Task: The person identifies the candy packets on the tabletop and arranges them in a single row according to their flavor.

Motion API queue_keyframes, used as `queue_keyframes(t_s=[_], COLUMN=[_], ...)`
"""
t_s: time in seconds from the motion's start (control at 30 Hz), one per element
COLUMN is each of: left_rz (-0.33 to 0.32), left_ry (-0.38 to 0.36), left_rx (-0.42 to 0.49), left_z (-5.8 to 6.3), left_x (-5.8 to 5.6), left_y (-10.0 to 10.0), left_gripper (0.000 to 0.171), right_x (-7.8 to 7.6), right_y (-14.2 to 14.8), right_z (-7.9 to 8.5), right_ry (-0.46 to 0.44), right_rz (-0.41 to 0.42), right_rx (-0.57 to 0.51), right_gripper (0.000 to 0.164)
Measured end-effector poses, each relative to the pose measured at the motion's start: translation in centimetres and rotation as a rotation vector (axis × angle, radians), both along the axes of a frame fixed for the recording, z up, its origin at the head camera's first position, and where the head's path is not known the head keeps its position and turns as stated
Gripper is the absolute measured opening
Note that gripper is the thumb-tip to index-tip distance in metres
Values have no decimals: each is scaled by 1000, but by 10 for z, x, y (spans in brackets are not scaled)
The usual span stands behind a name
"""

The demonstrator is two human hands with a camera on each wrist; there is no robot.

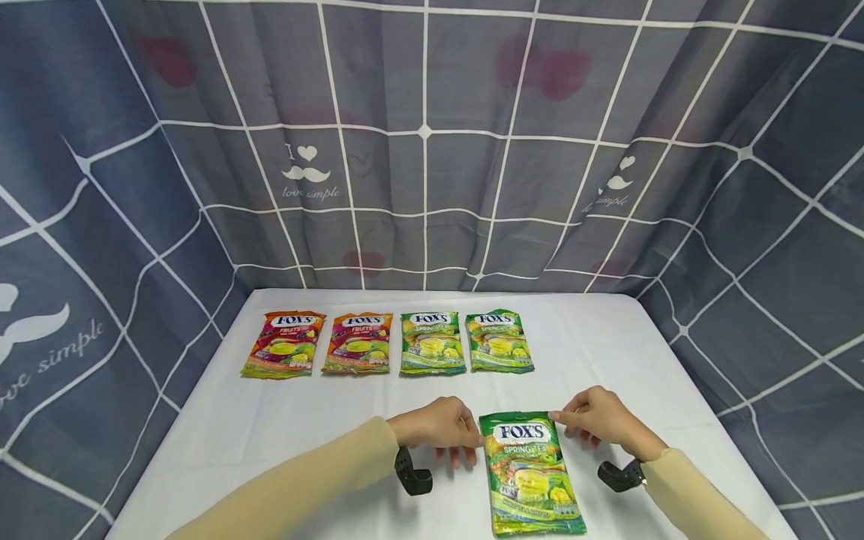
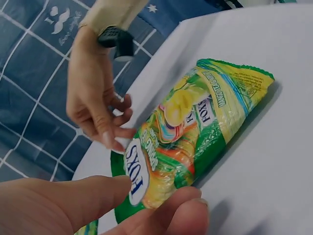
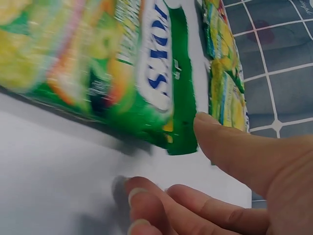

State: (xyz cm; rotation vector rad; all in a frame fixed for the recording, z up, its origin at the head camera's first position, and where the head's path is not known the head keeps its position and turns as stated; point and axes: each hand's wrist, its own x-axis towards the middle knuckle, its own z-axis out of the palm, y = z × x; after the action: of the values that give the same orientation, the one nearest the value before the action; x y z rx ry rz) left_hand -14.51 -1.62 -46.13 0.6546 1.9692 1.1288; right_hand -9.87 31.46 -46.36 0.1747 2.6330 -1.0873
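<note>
A green Fox's Spring Tea candy bag [image 1: 533,480] lies face up on the white table near its front edge. At the bag's upper left edge is my left hand [image 1: 440,426], a fingertip right against the wrapper and the other fingers hanging apart from it. My right hand [image 1: 603,417] is at the top right corner, its thumb tip right at the green seal. In the right wrist view, the fingers [image 3: 161,208] of that hand are spread away from the bag [image 3: 98,63]. The left wrist view has the left thumb [image 2: 93,193] overlapping the top of the bag.
Along the back of the white table [image 1: 324,442] lies a row of bags: a red Fox's Fruits bag [image 1: 285,345], another red bag [image 1: 358,343], a green Spring Tea bag [image 1: 432,343] and a second green one [image 1: 499,341]. Grey checked curtains [image 1: 378,165] enclose the back and sides.
</note>
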Motion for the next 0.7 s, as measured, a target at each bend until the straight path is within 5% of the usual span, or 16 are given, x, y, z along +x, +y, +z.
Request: queue_keyframes(t_s=[0.3,0.7], left_rz=[-13,75], left_ry=[-140,-189], left_rx=[49,115], left_z=[-15,-31], left_x=[6,24], left_y=[-3,9], left_gripper=[17,13], right_x=[24,25], right_y=[-2,-6], right_z=[-8,-14], right_ry=[-60,-57], right_rz=[80,153], right_rx=[-131,-209], right_gripper=[33,27])
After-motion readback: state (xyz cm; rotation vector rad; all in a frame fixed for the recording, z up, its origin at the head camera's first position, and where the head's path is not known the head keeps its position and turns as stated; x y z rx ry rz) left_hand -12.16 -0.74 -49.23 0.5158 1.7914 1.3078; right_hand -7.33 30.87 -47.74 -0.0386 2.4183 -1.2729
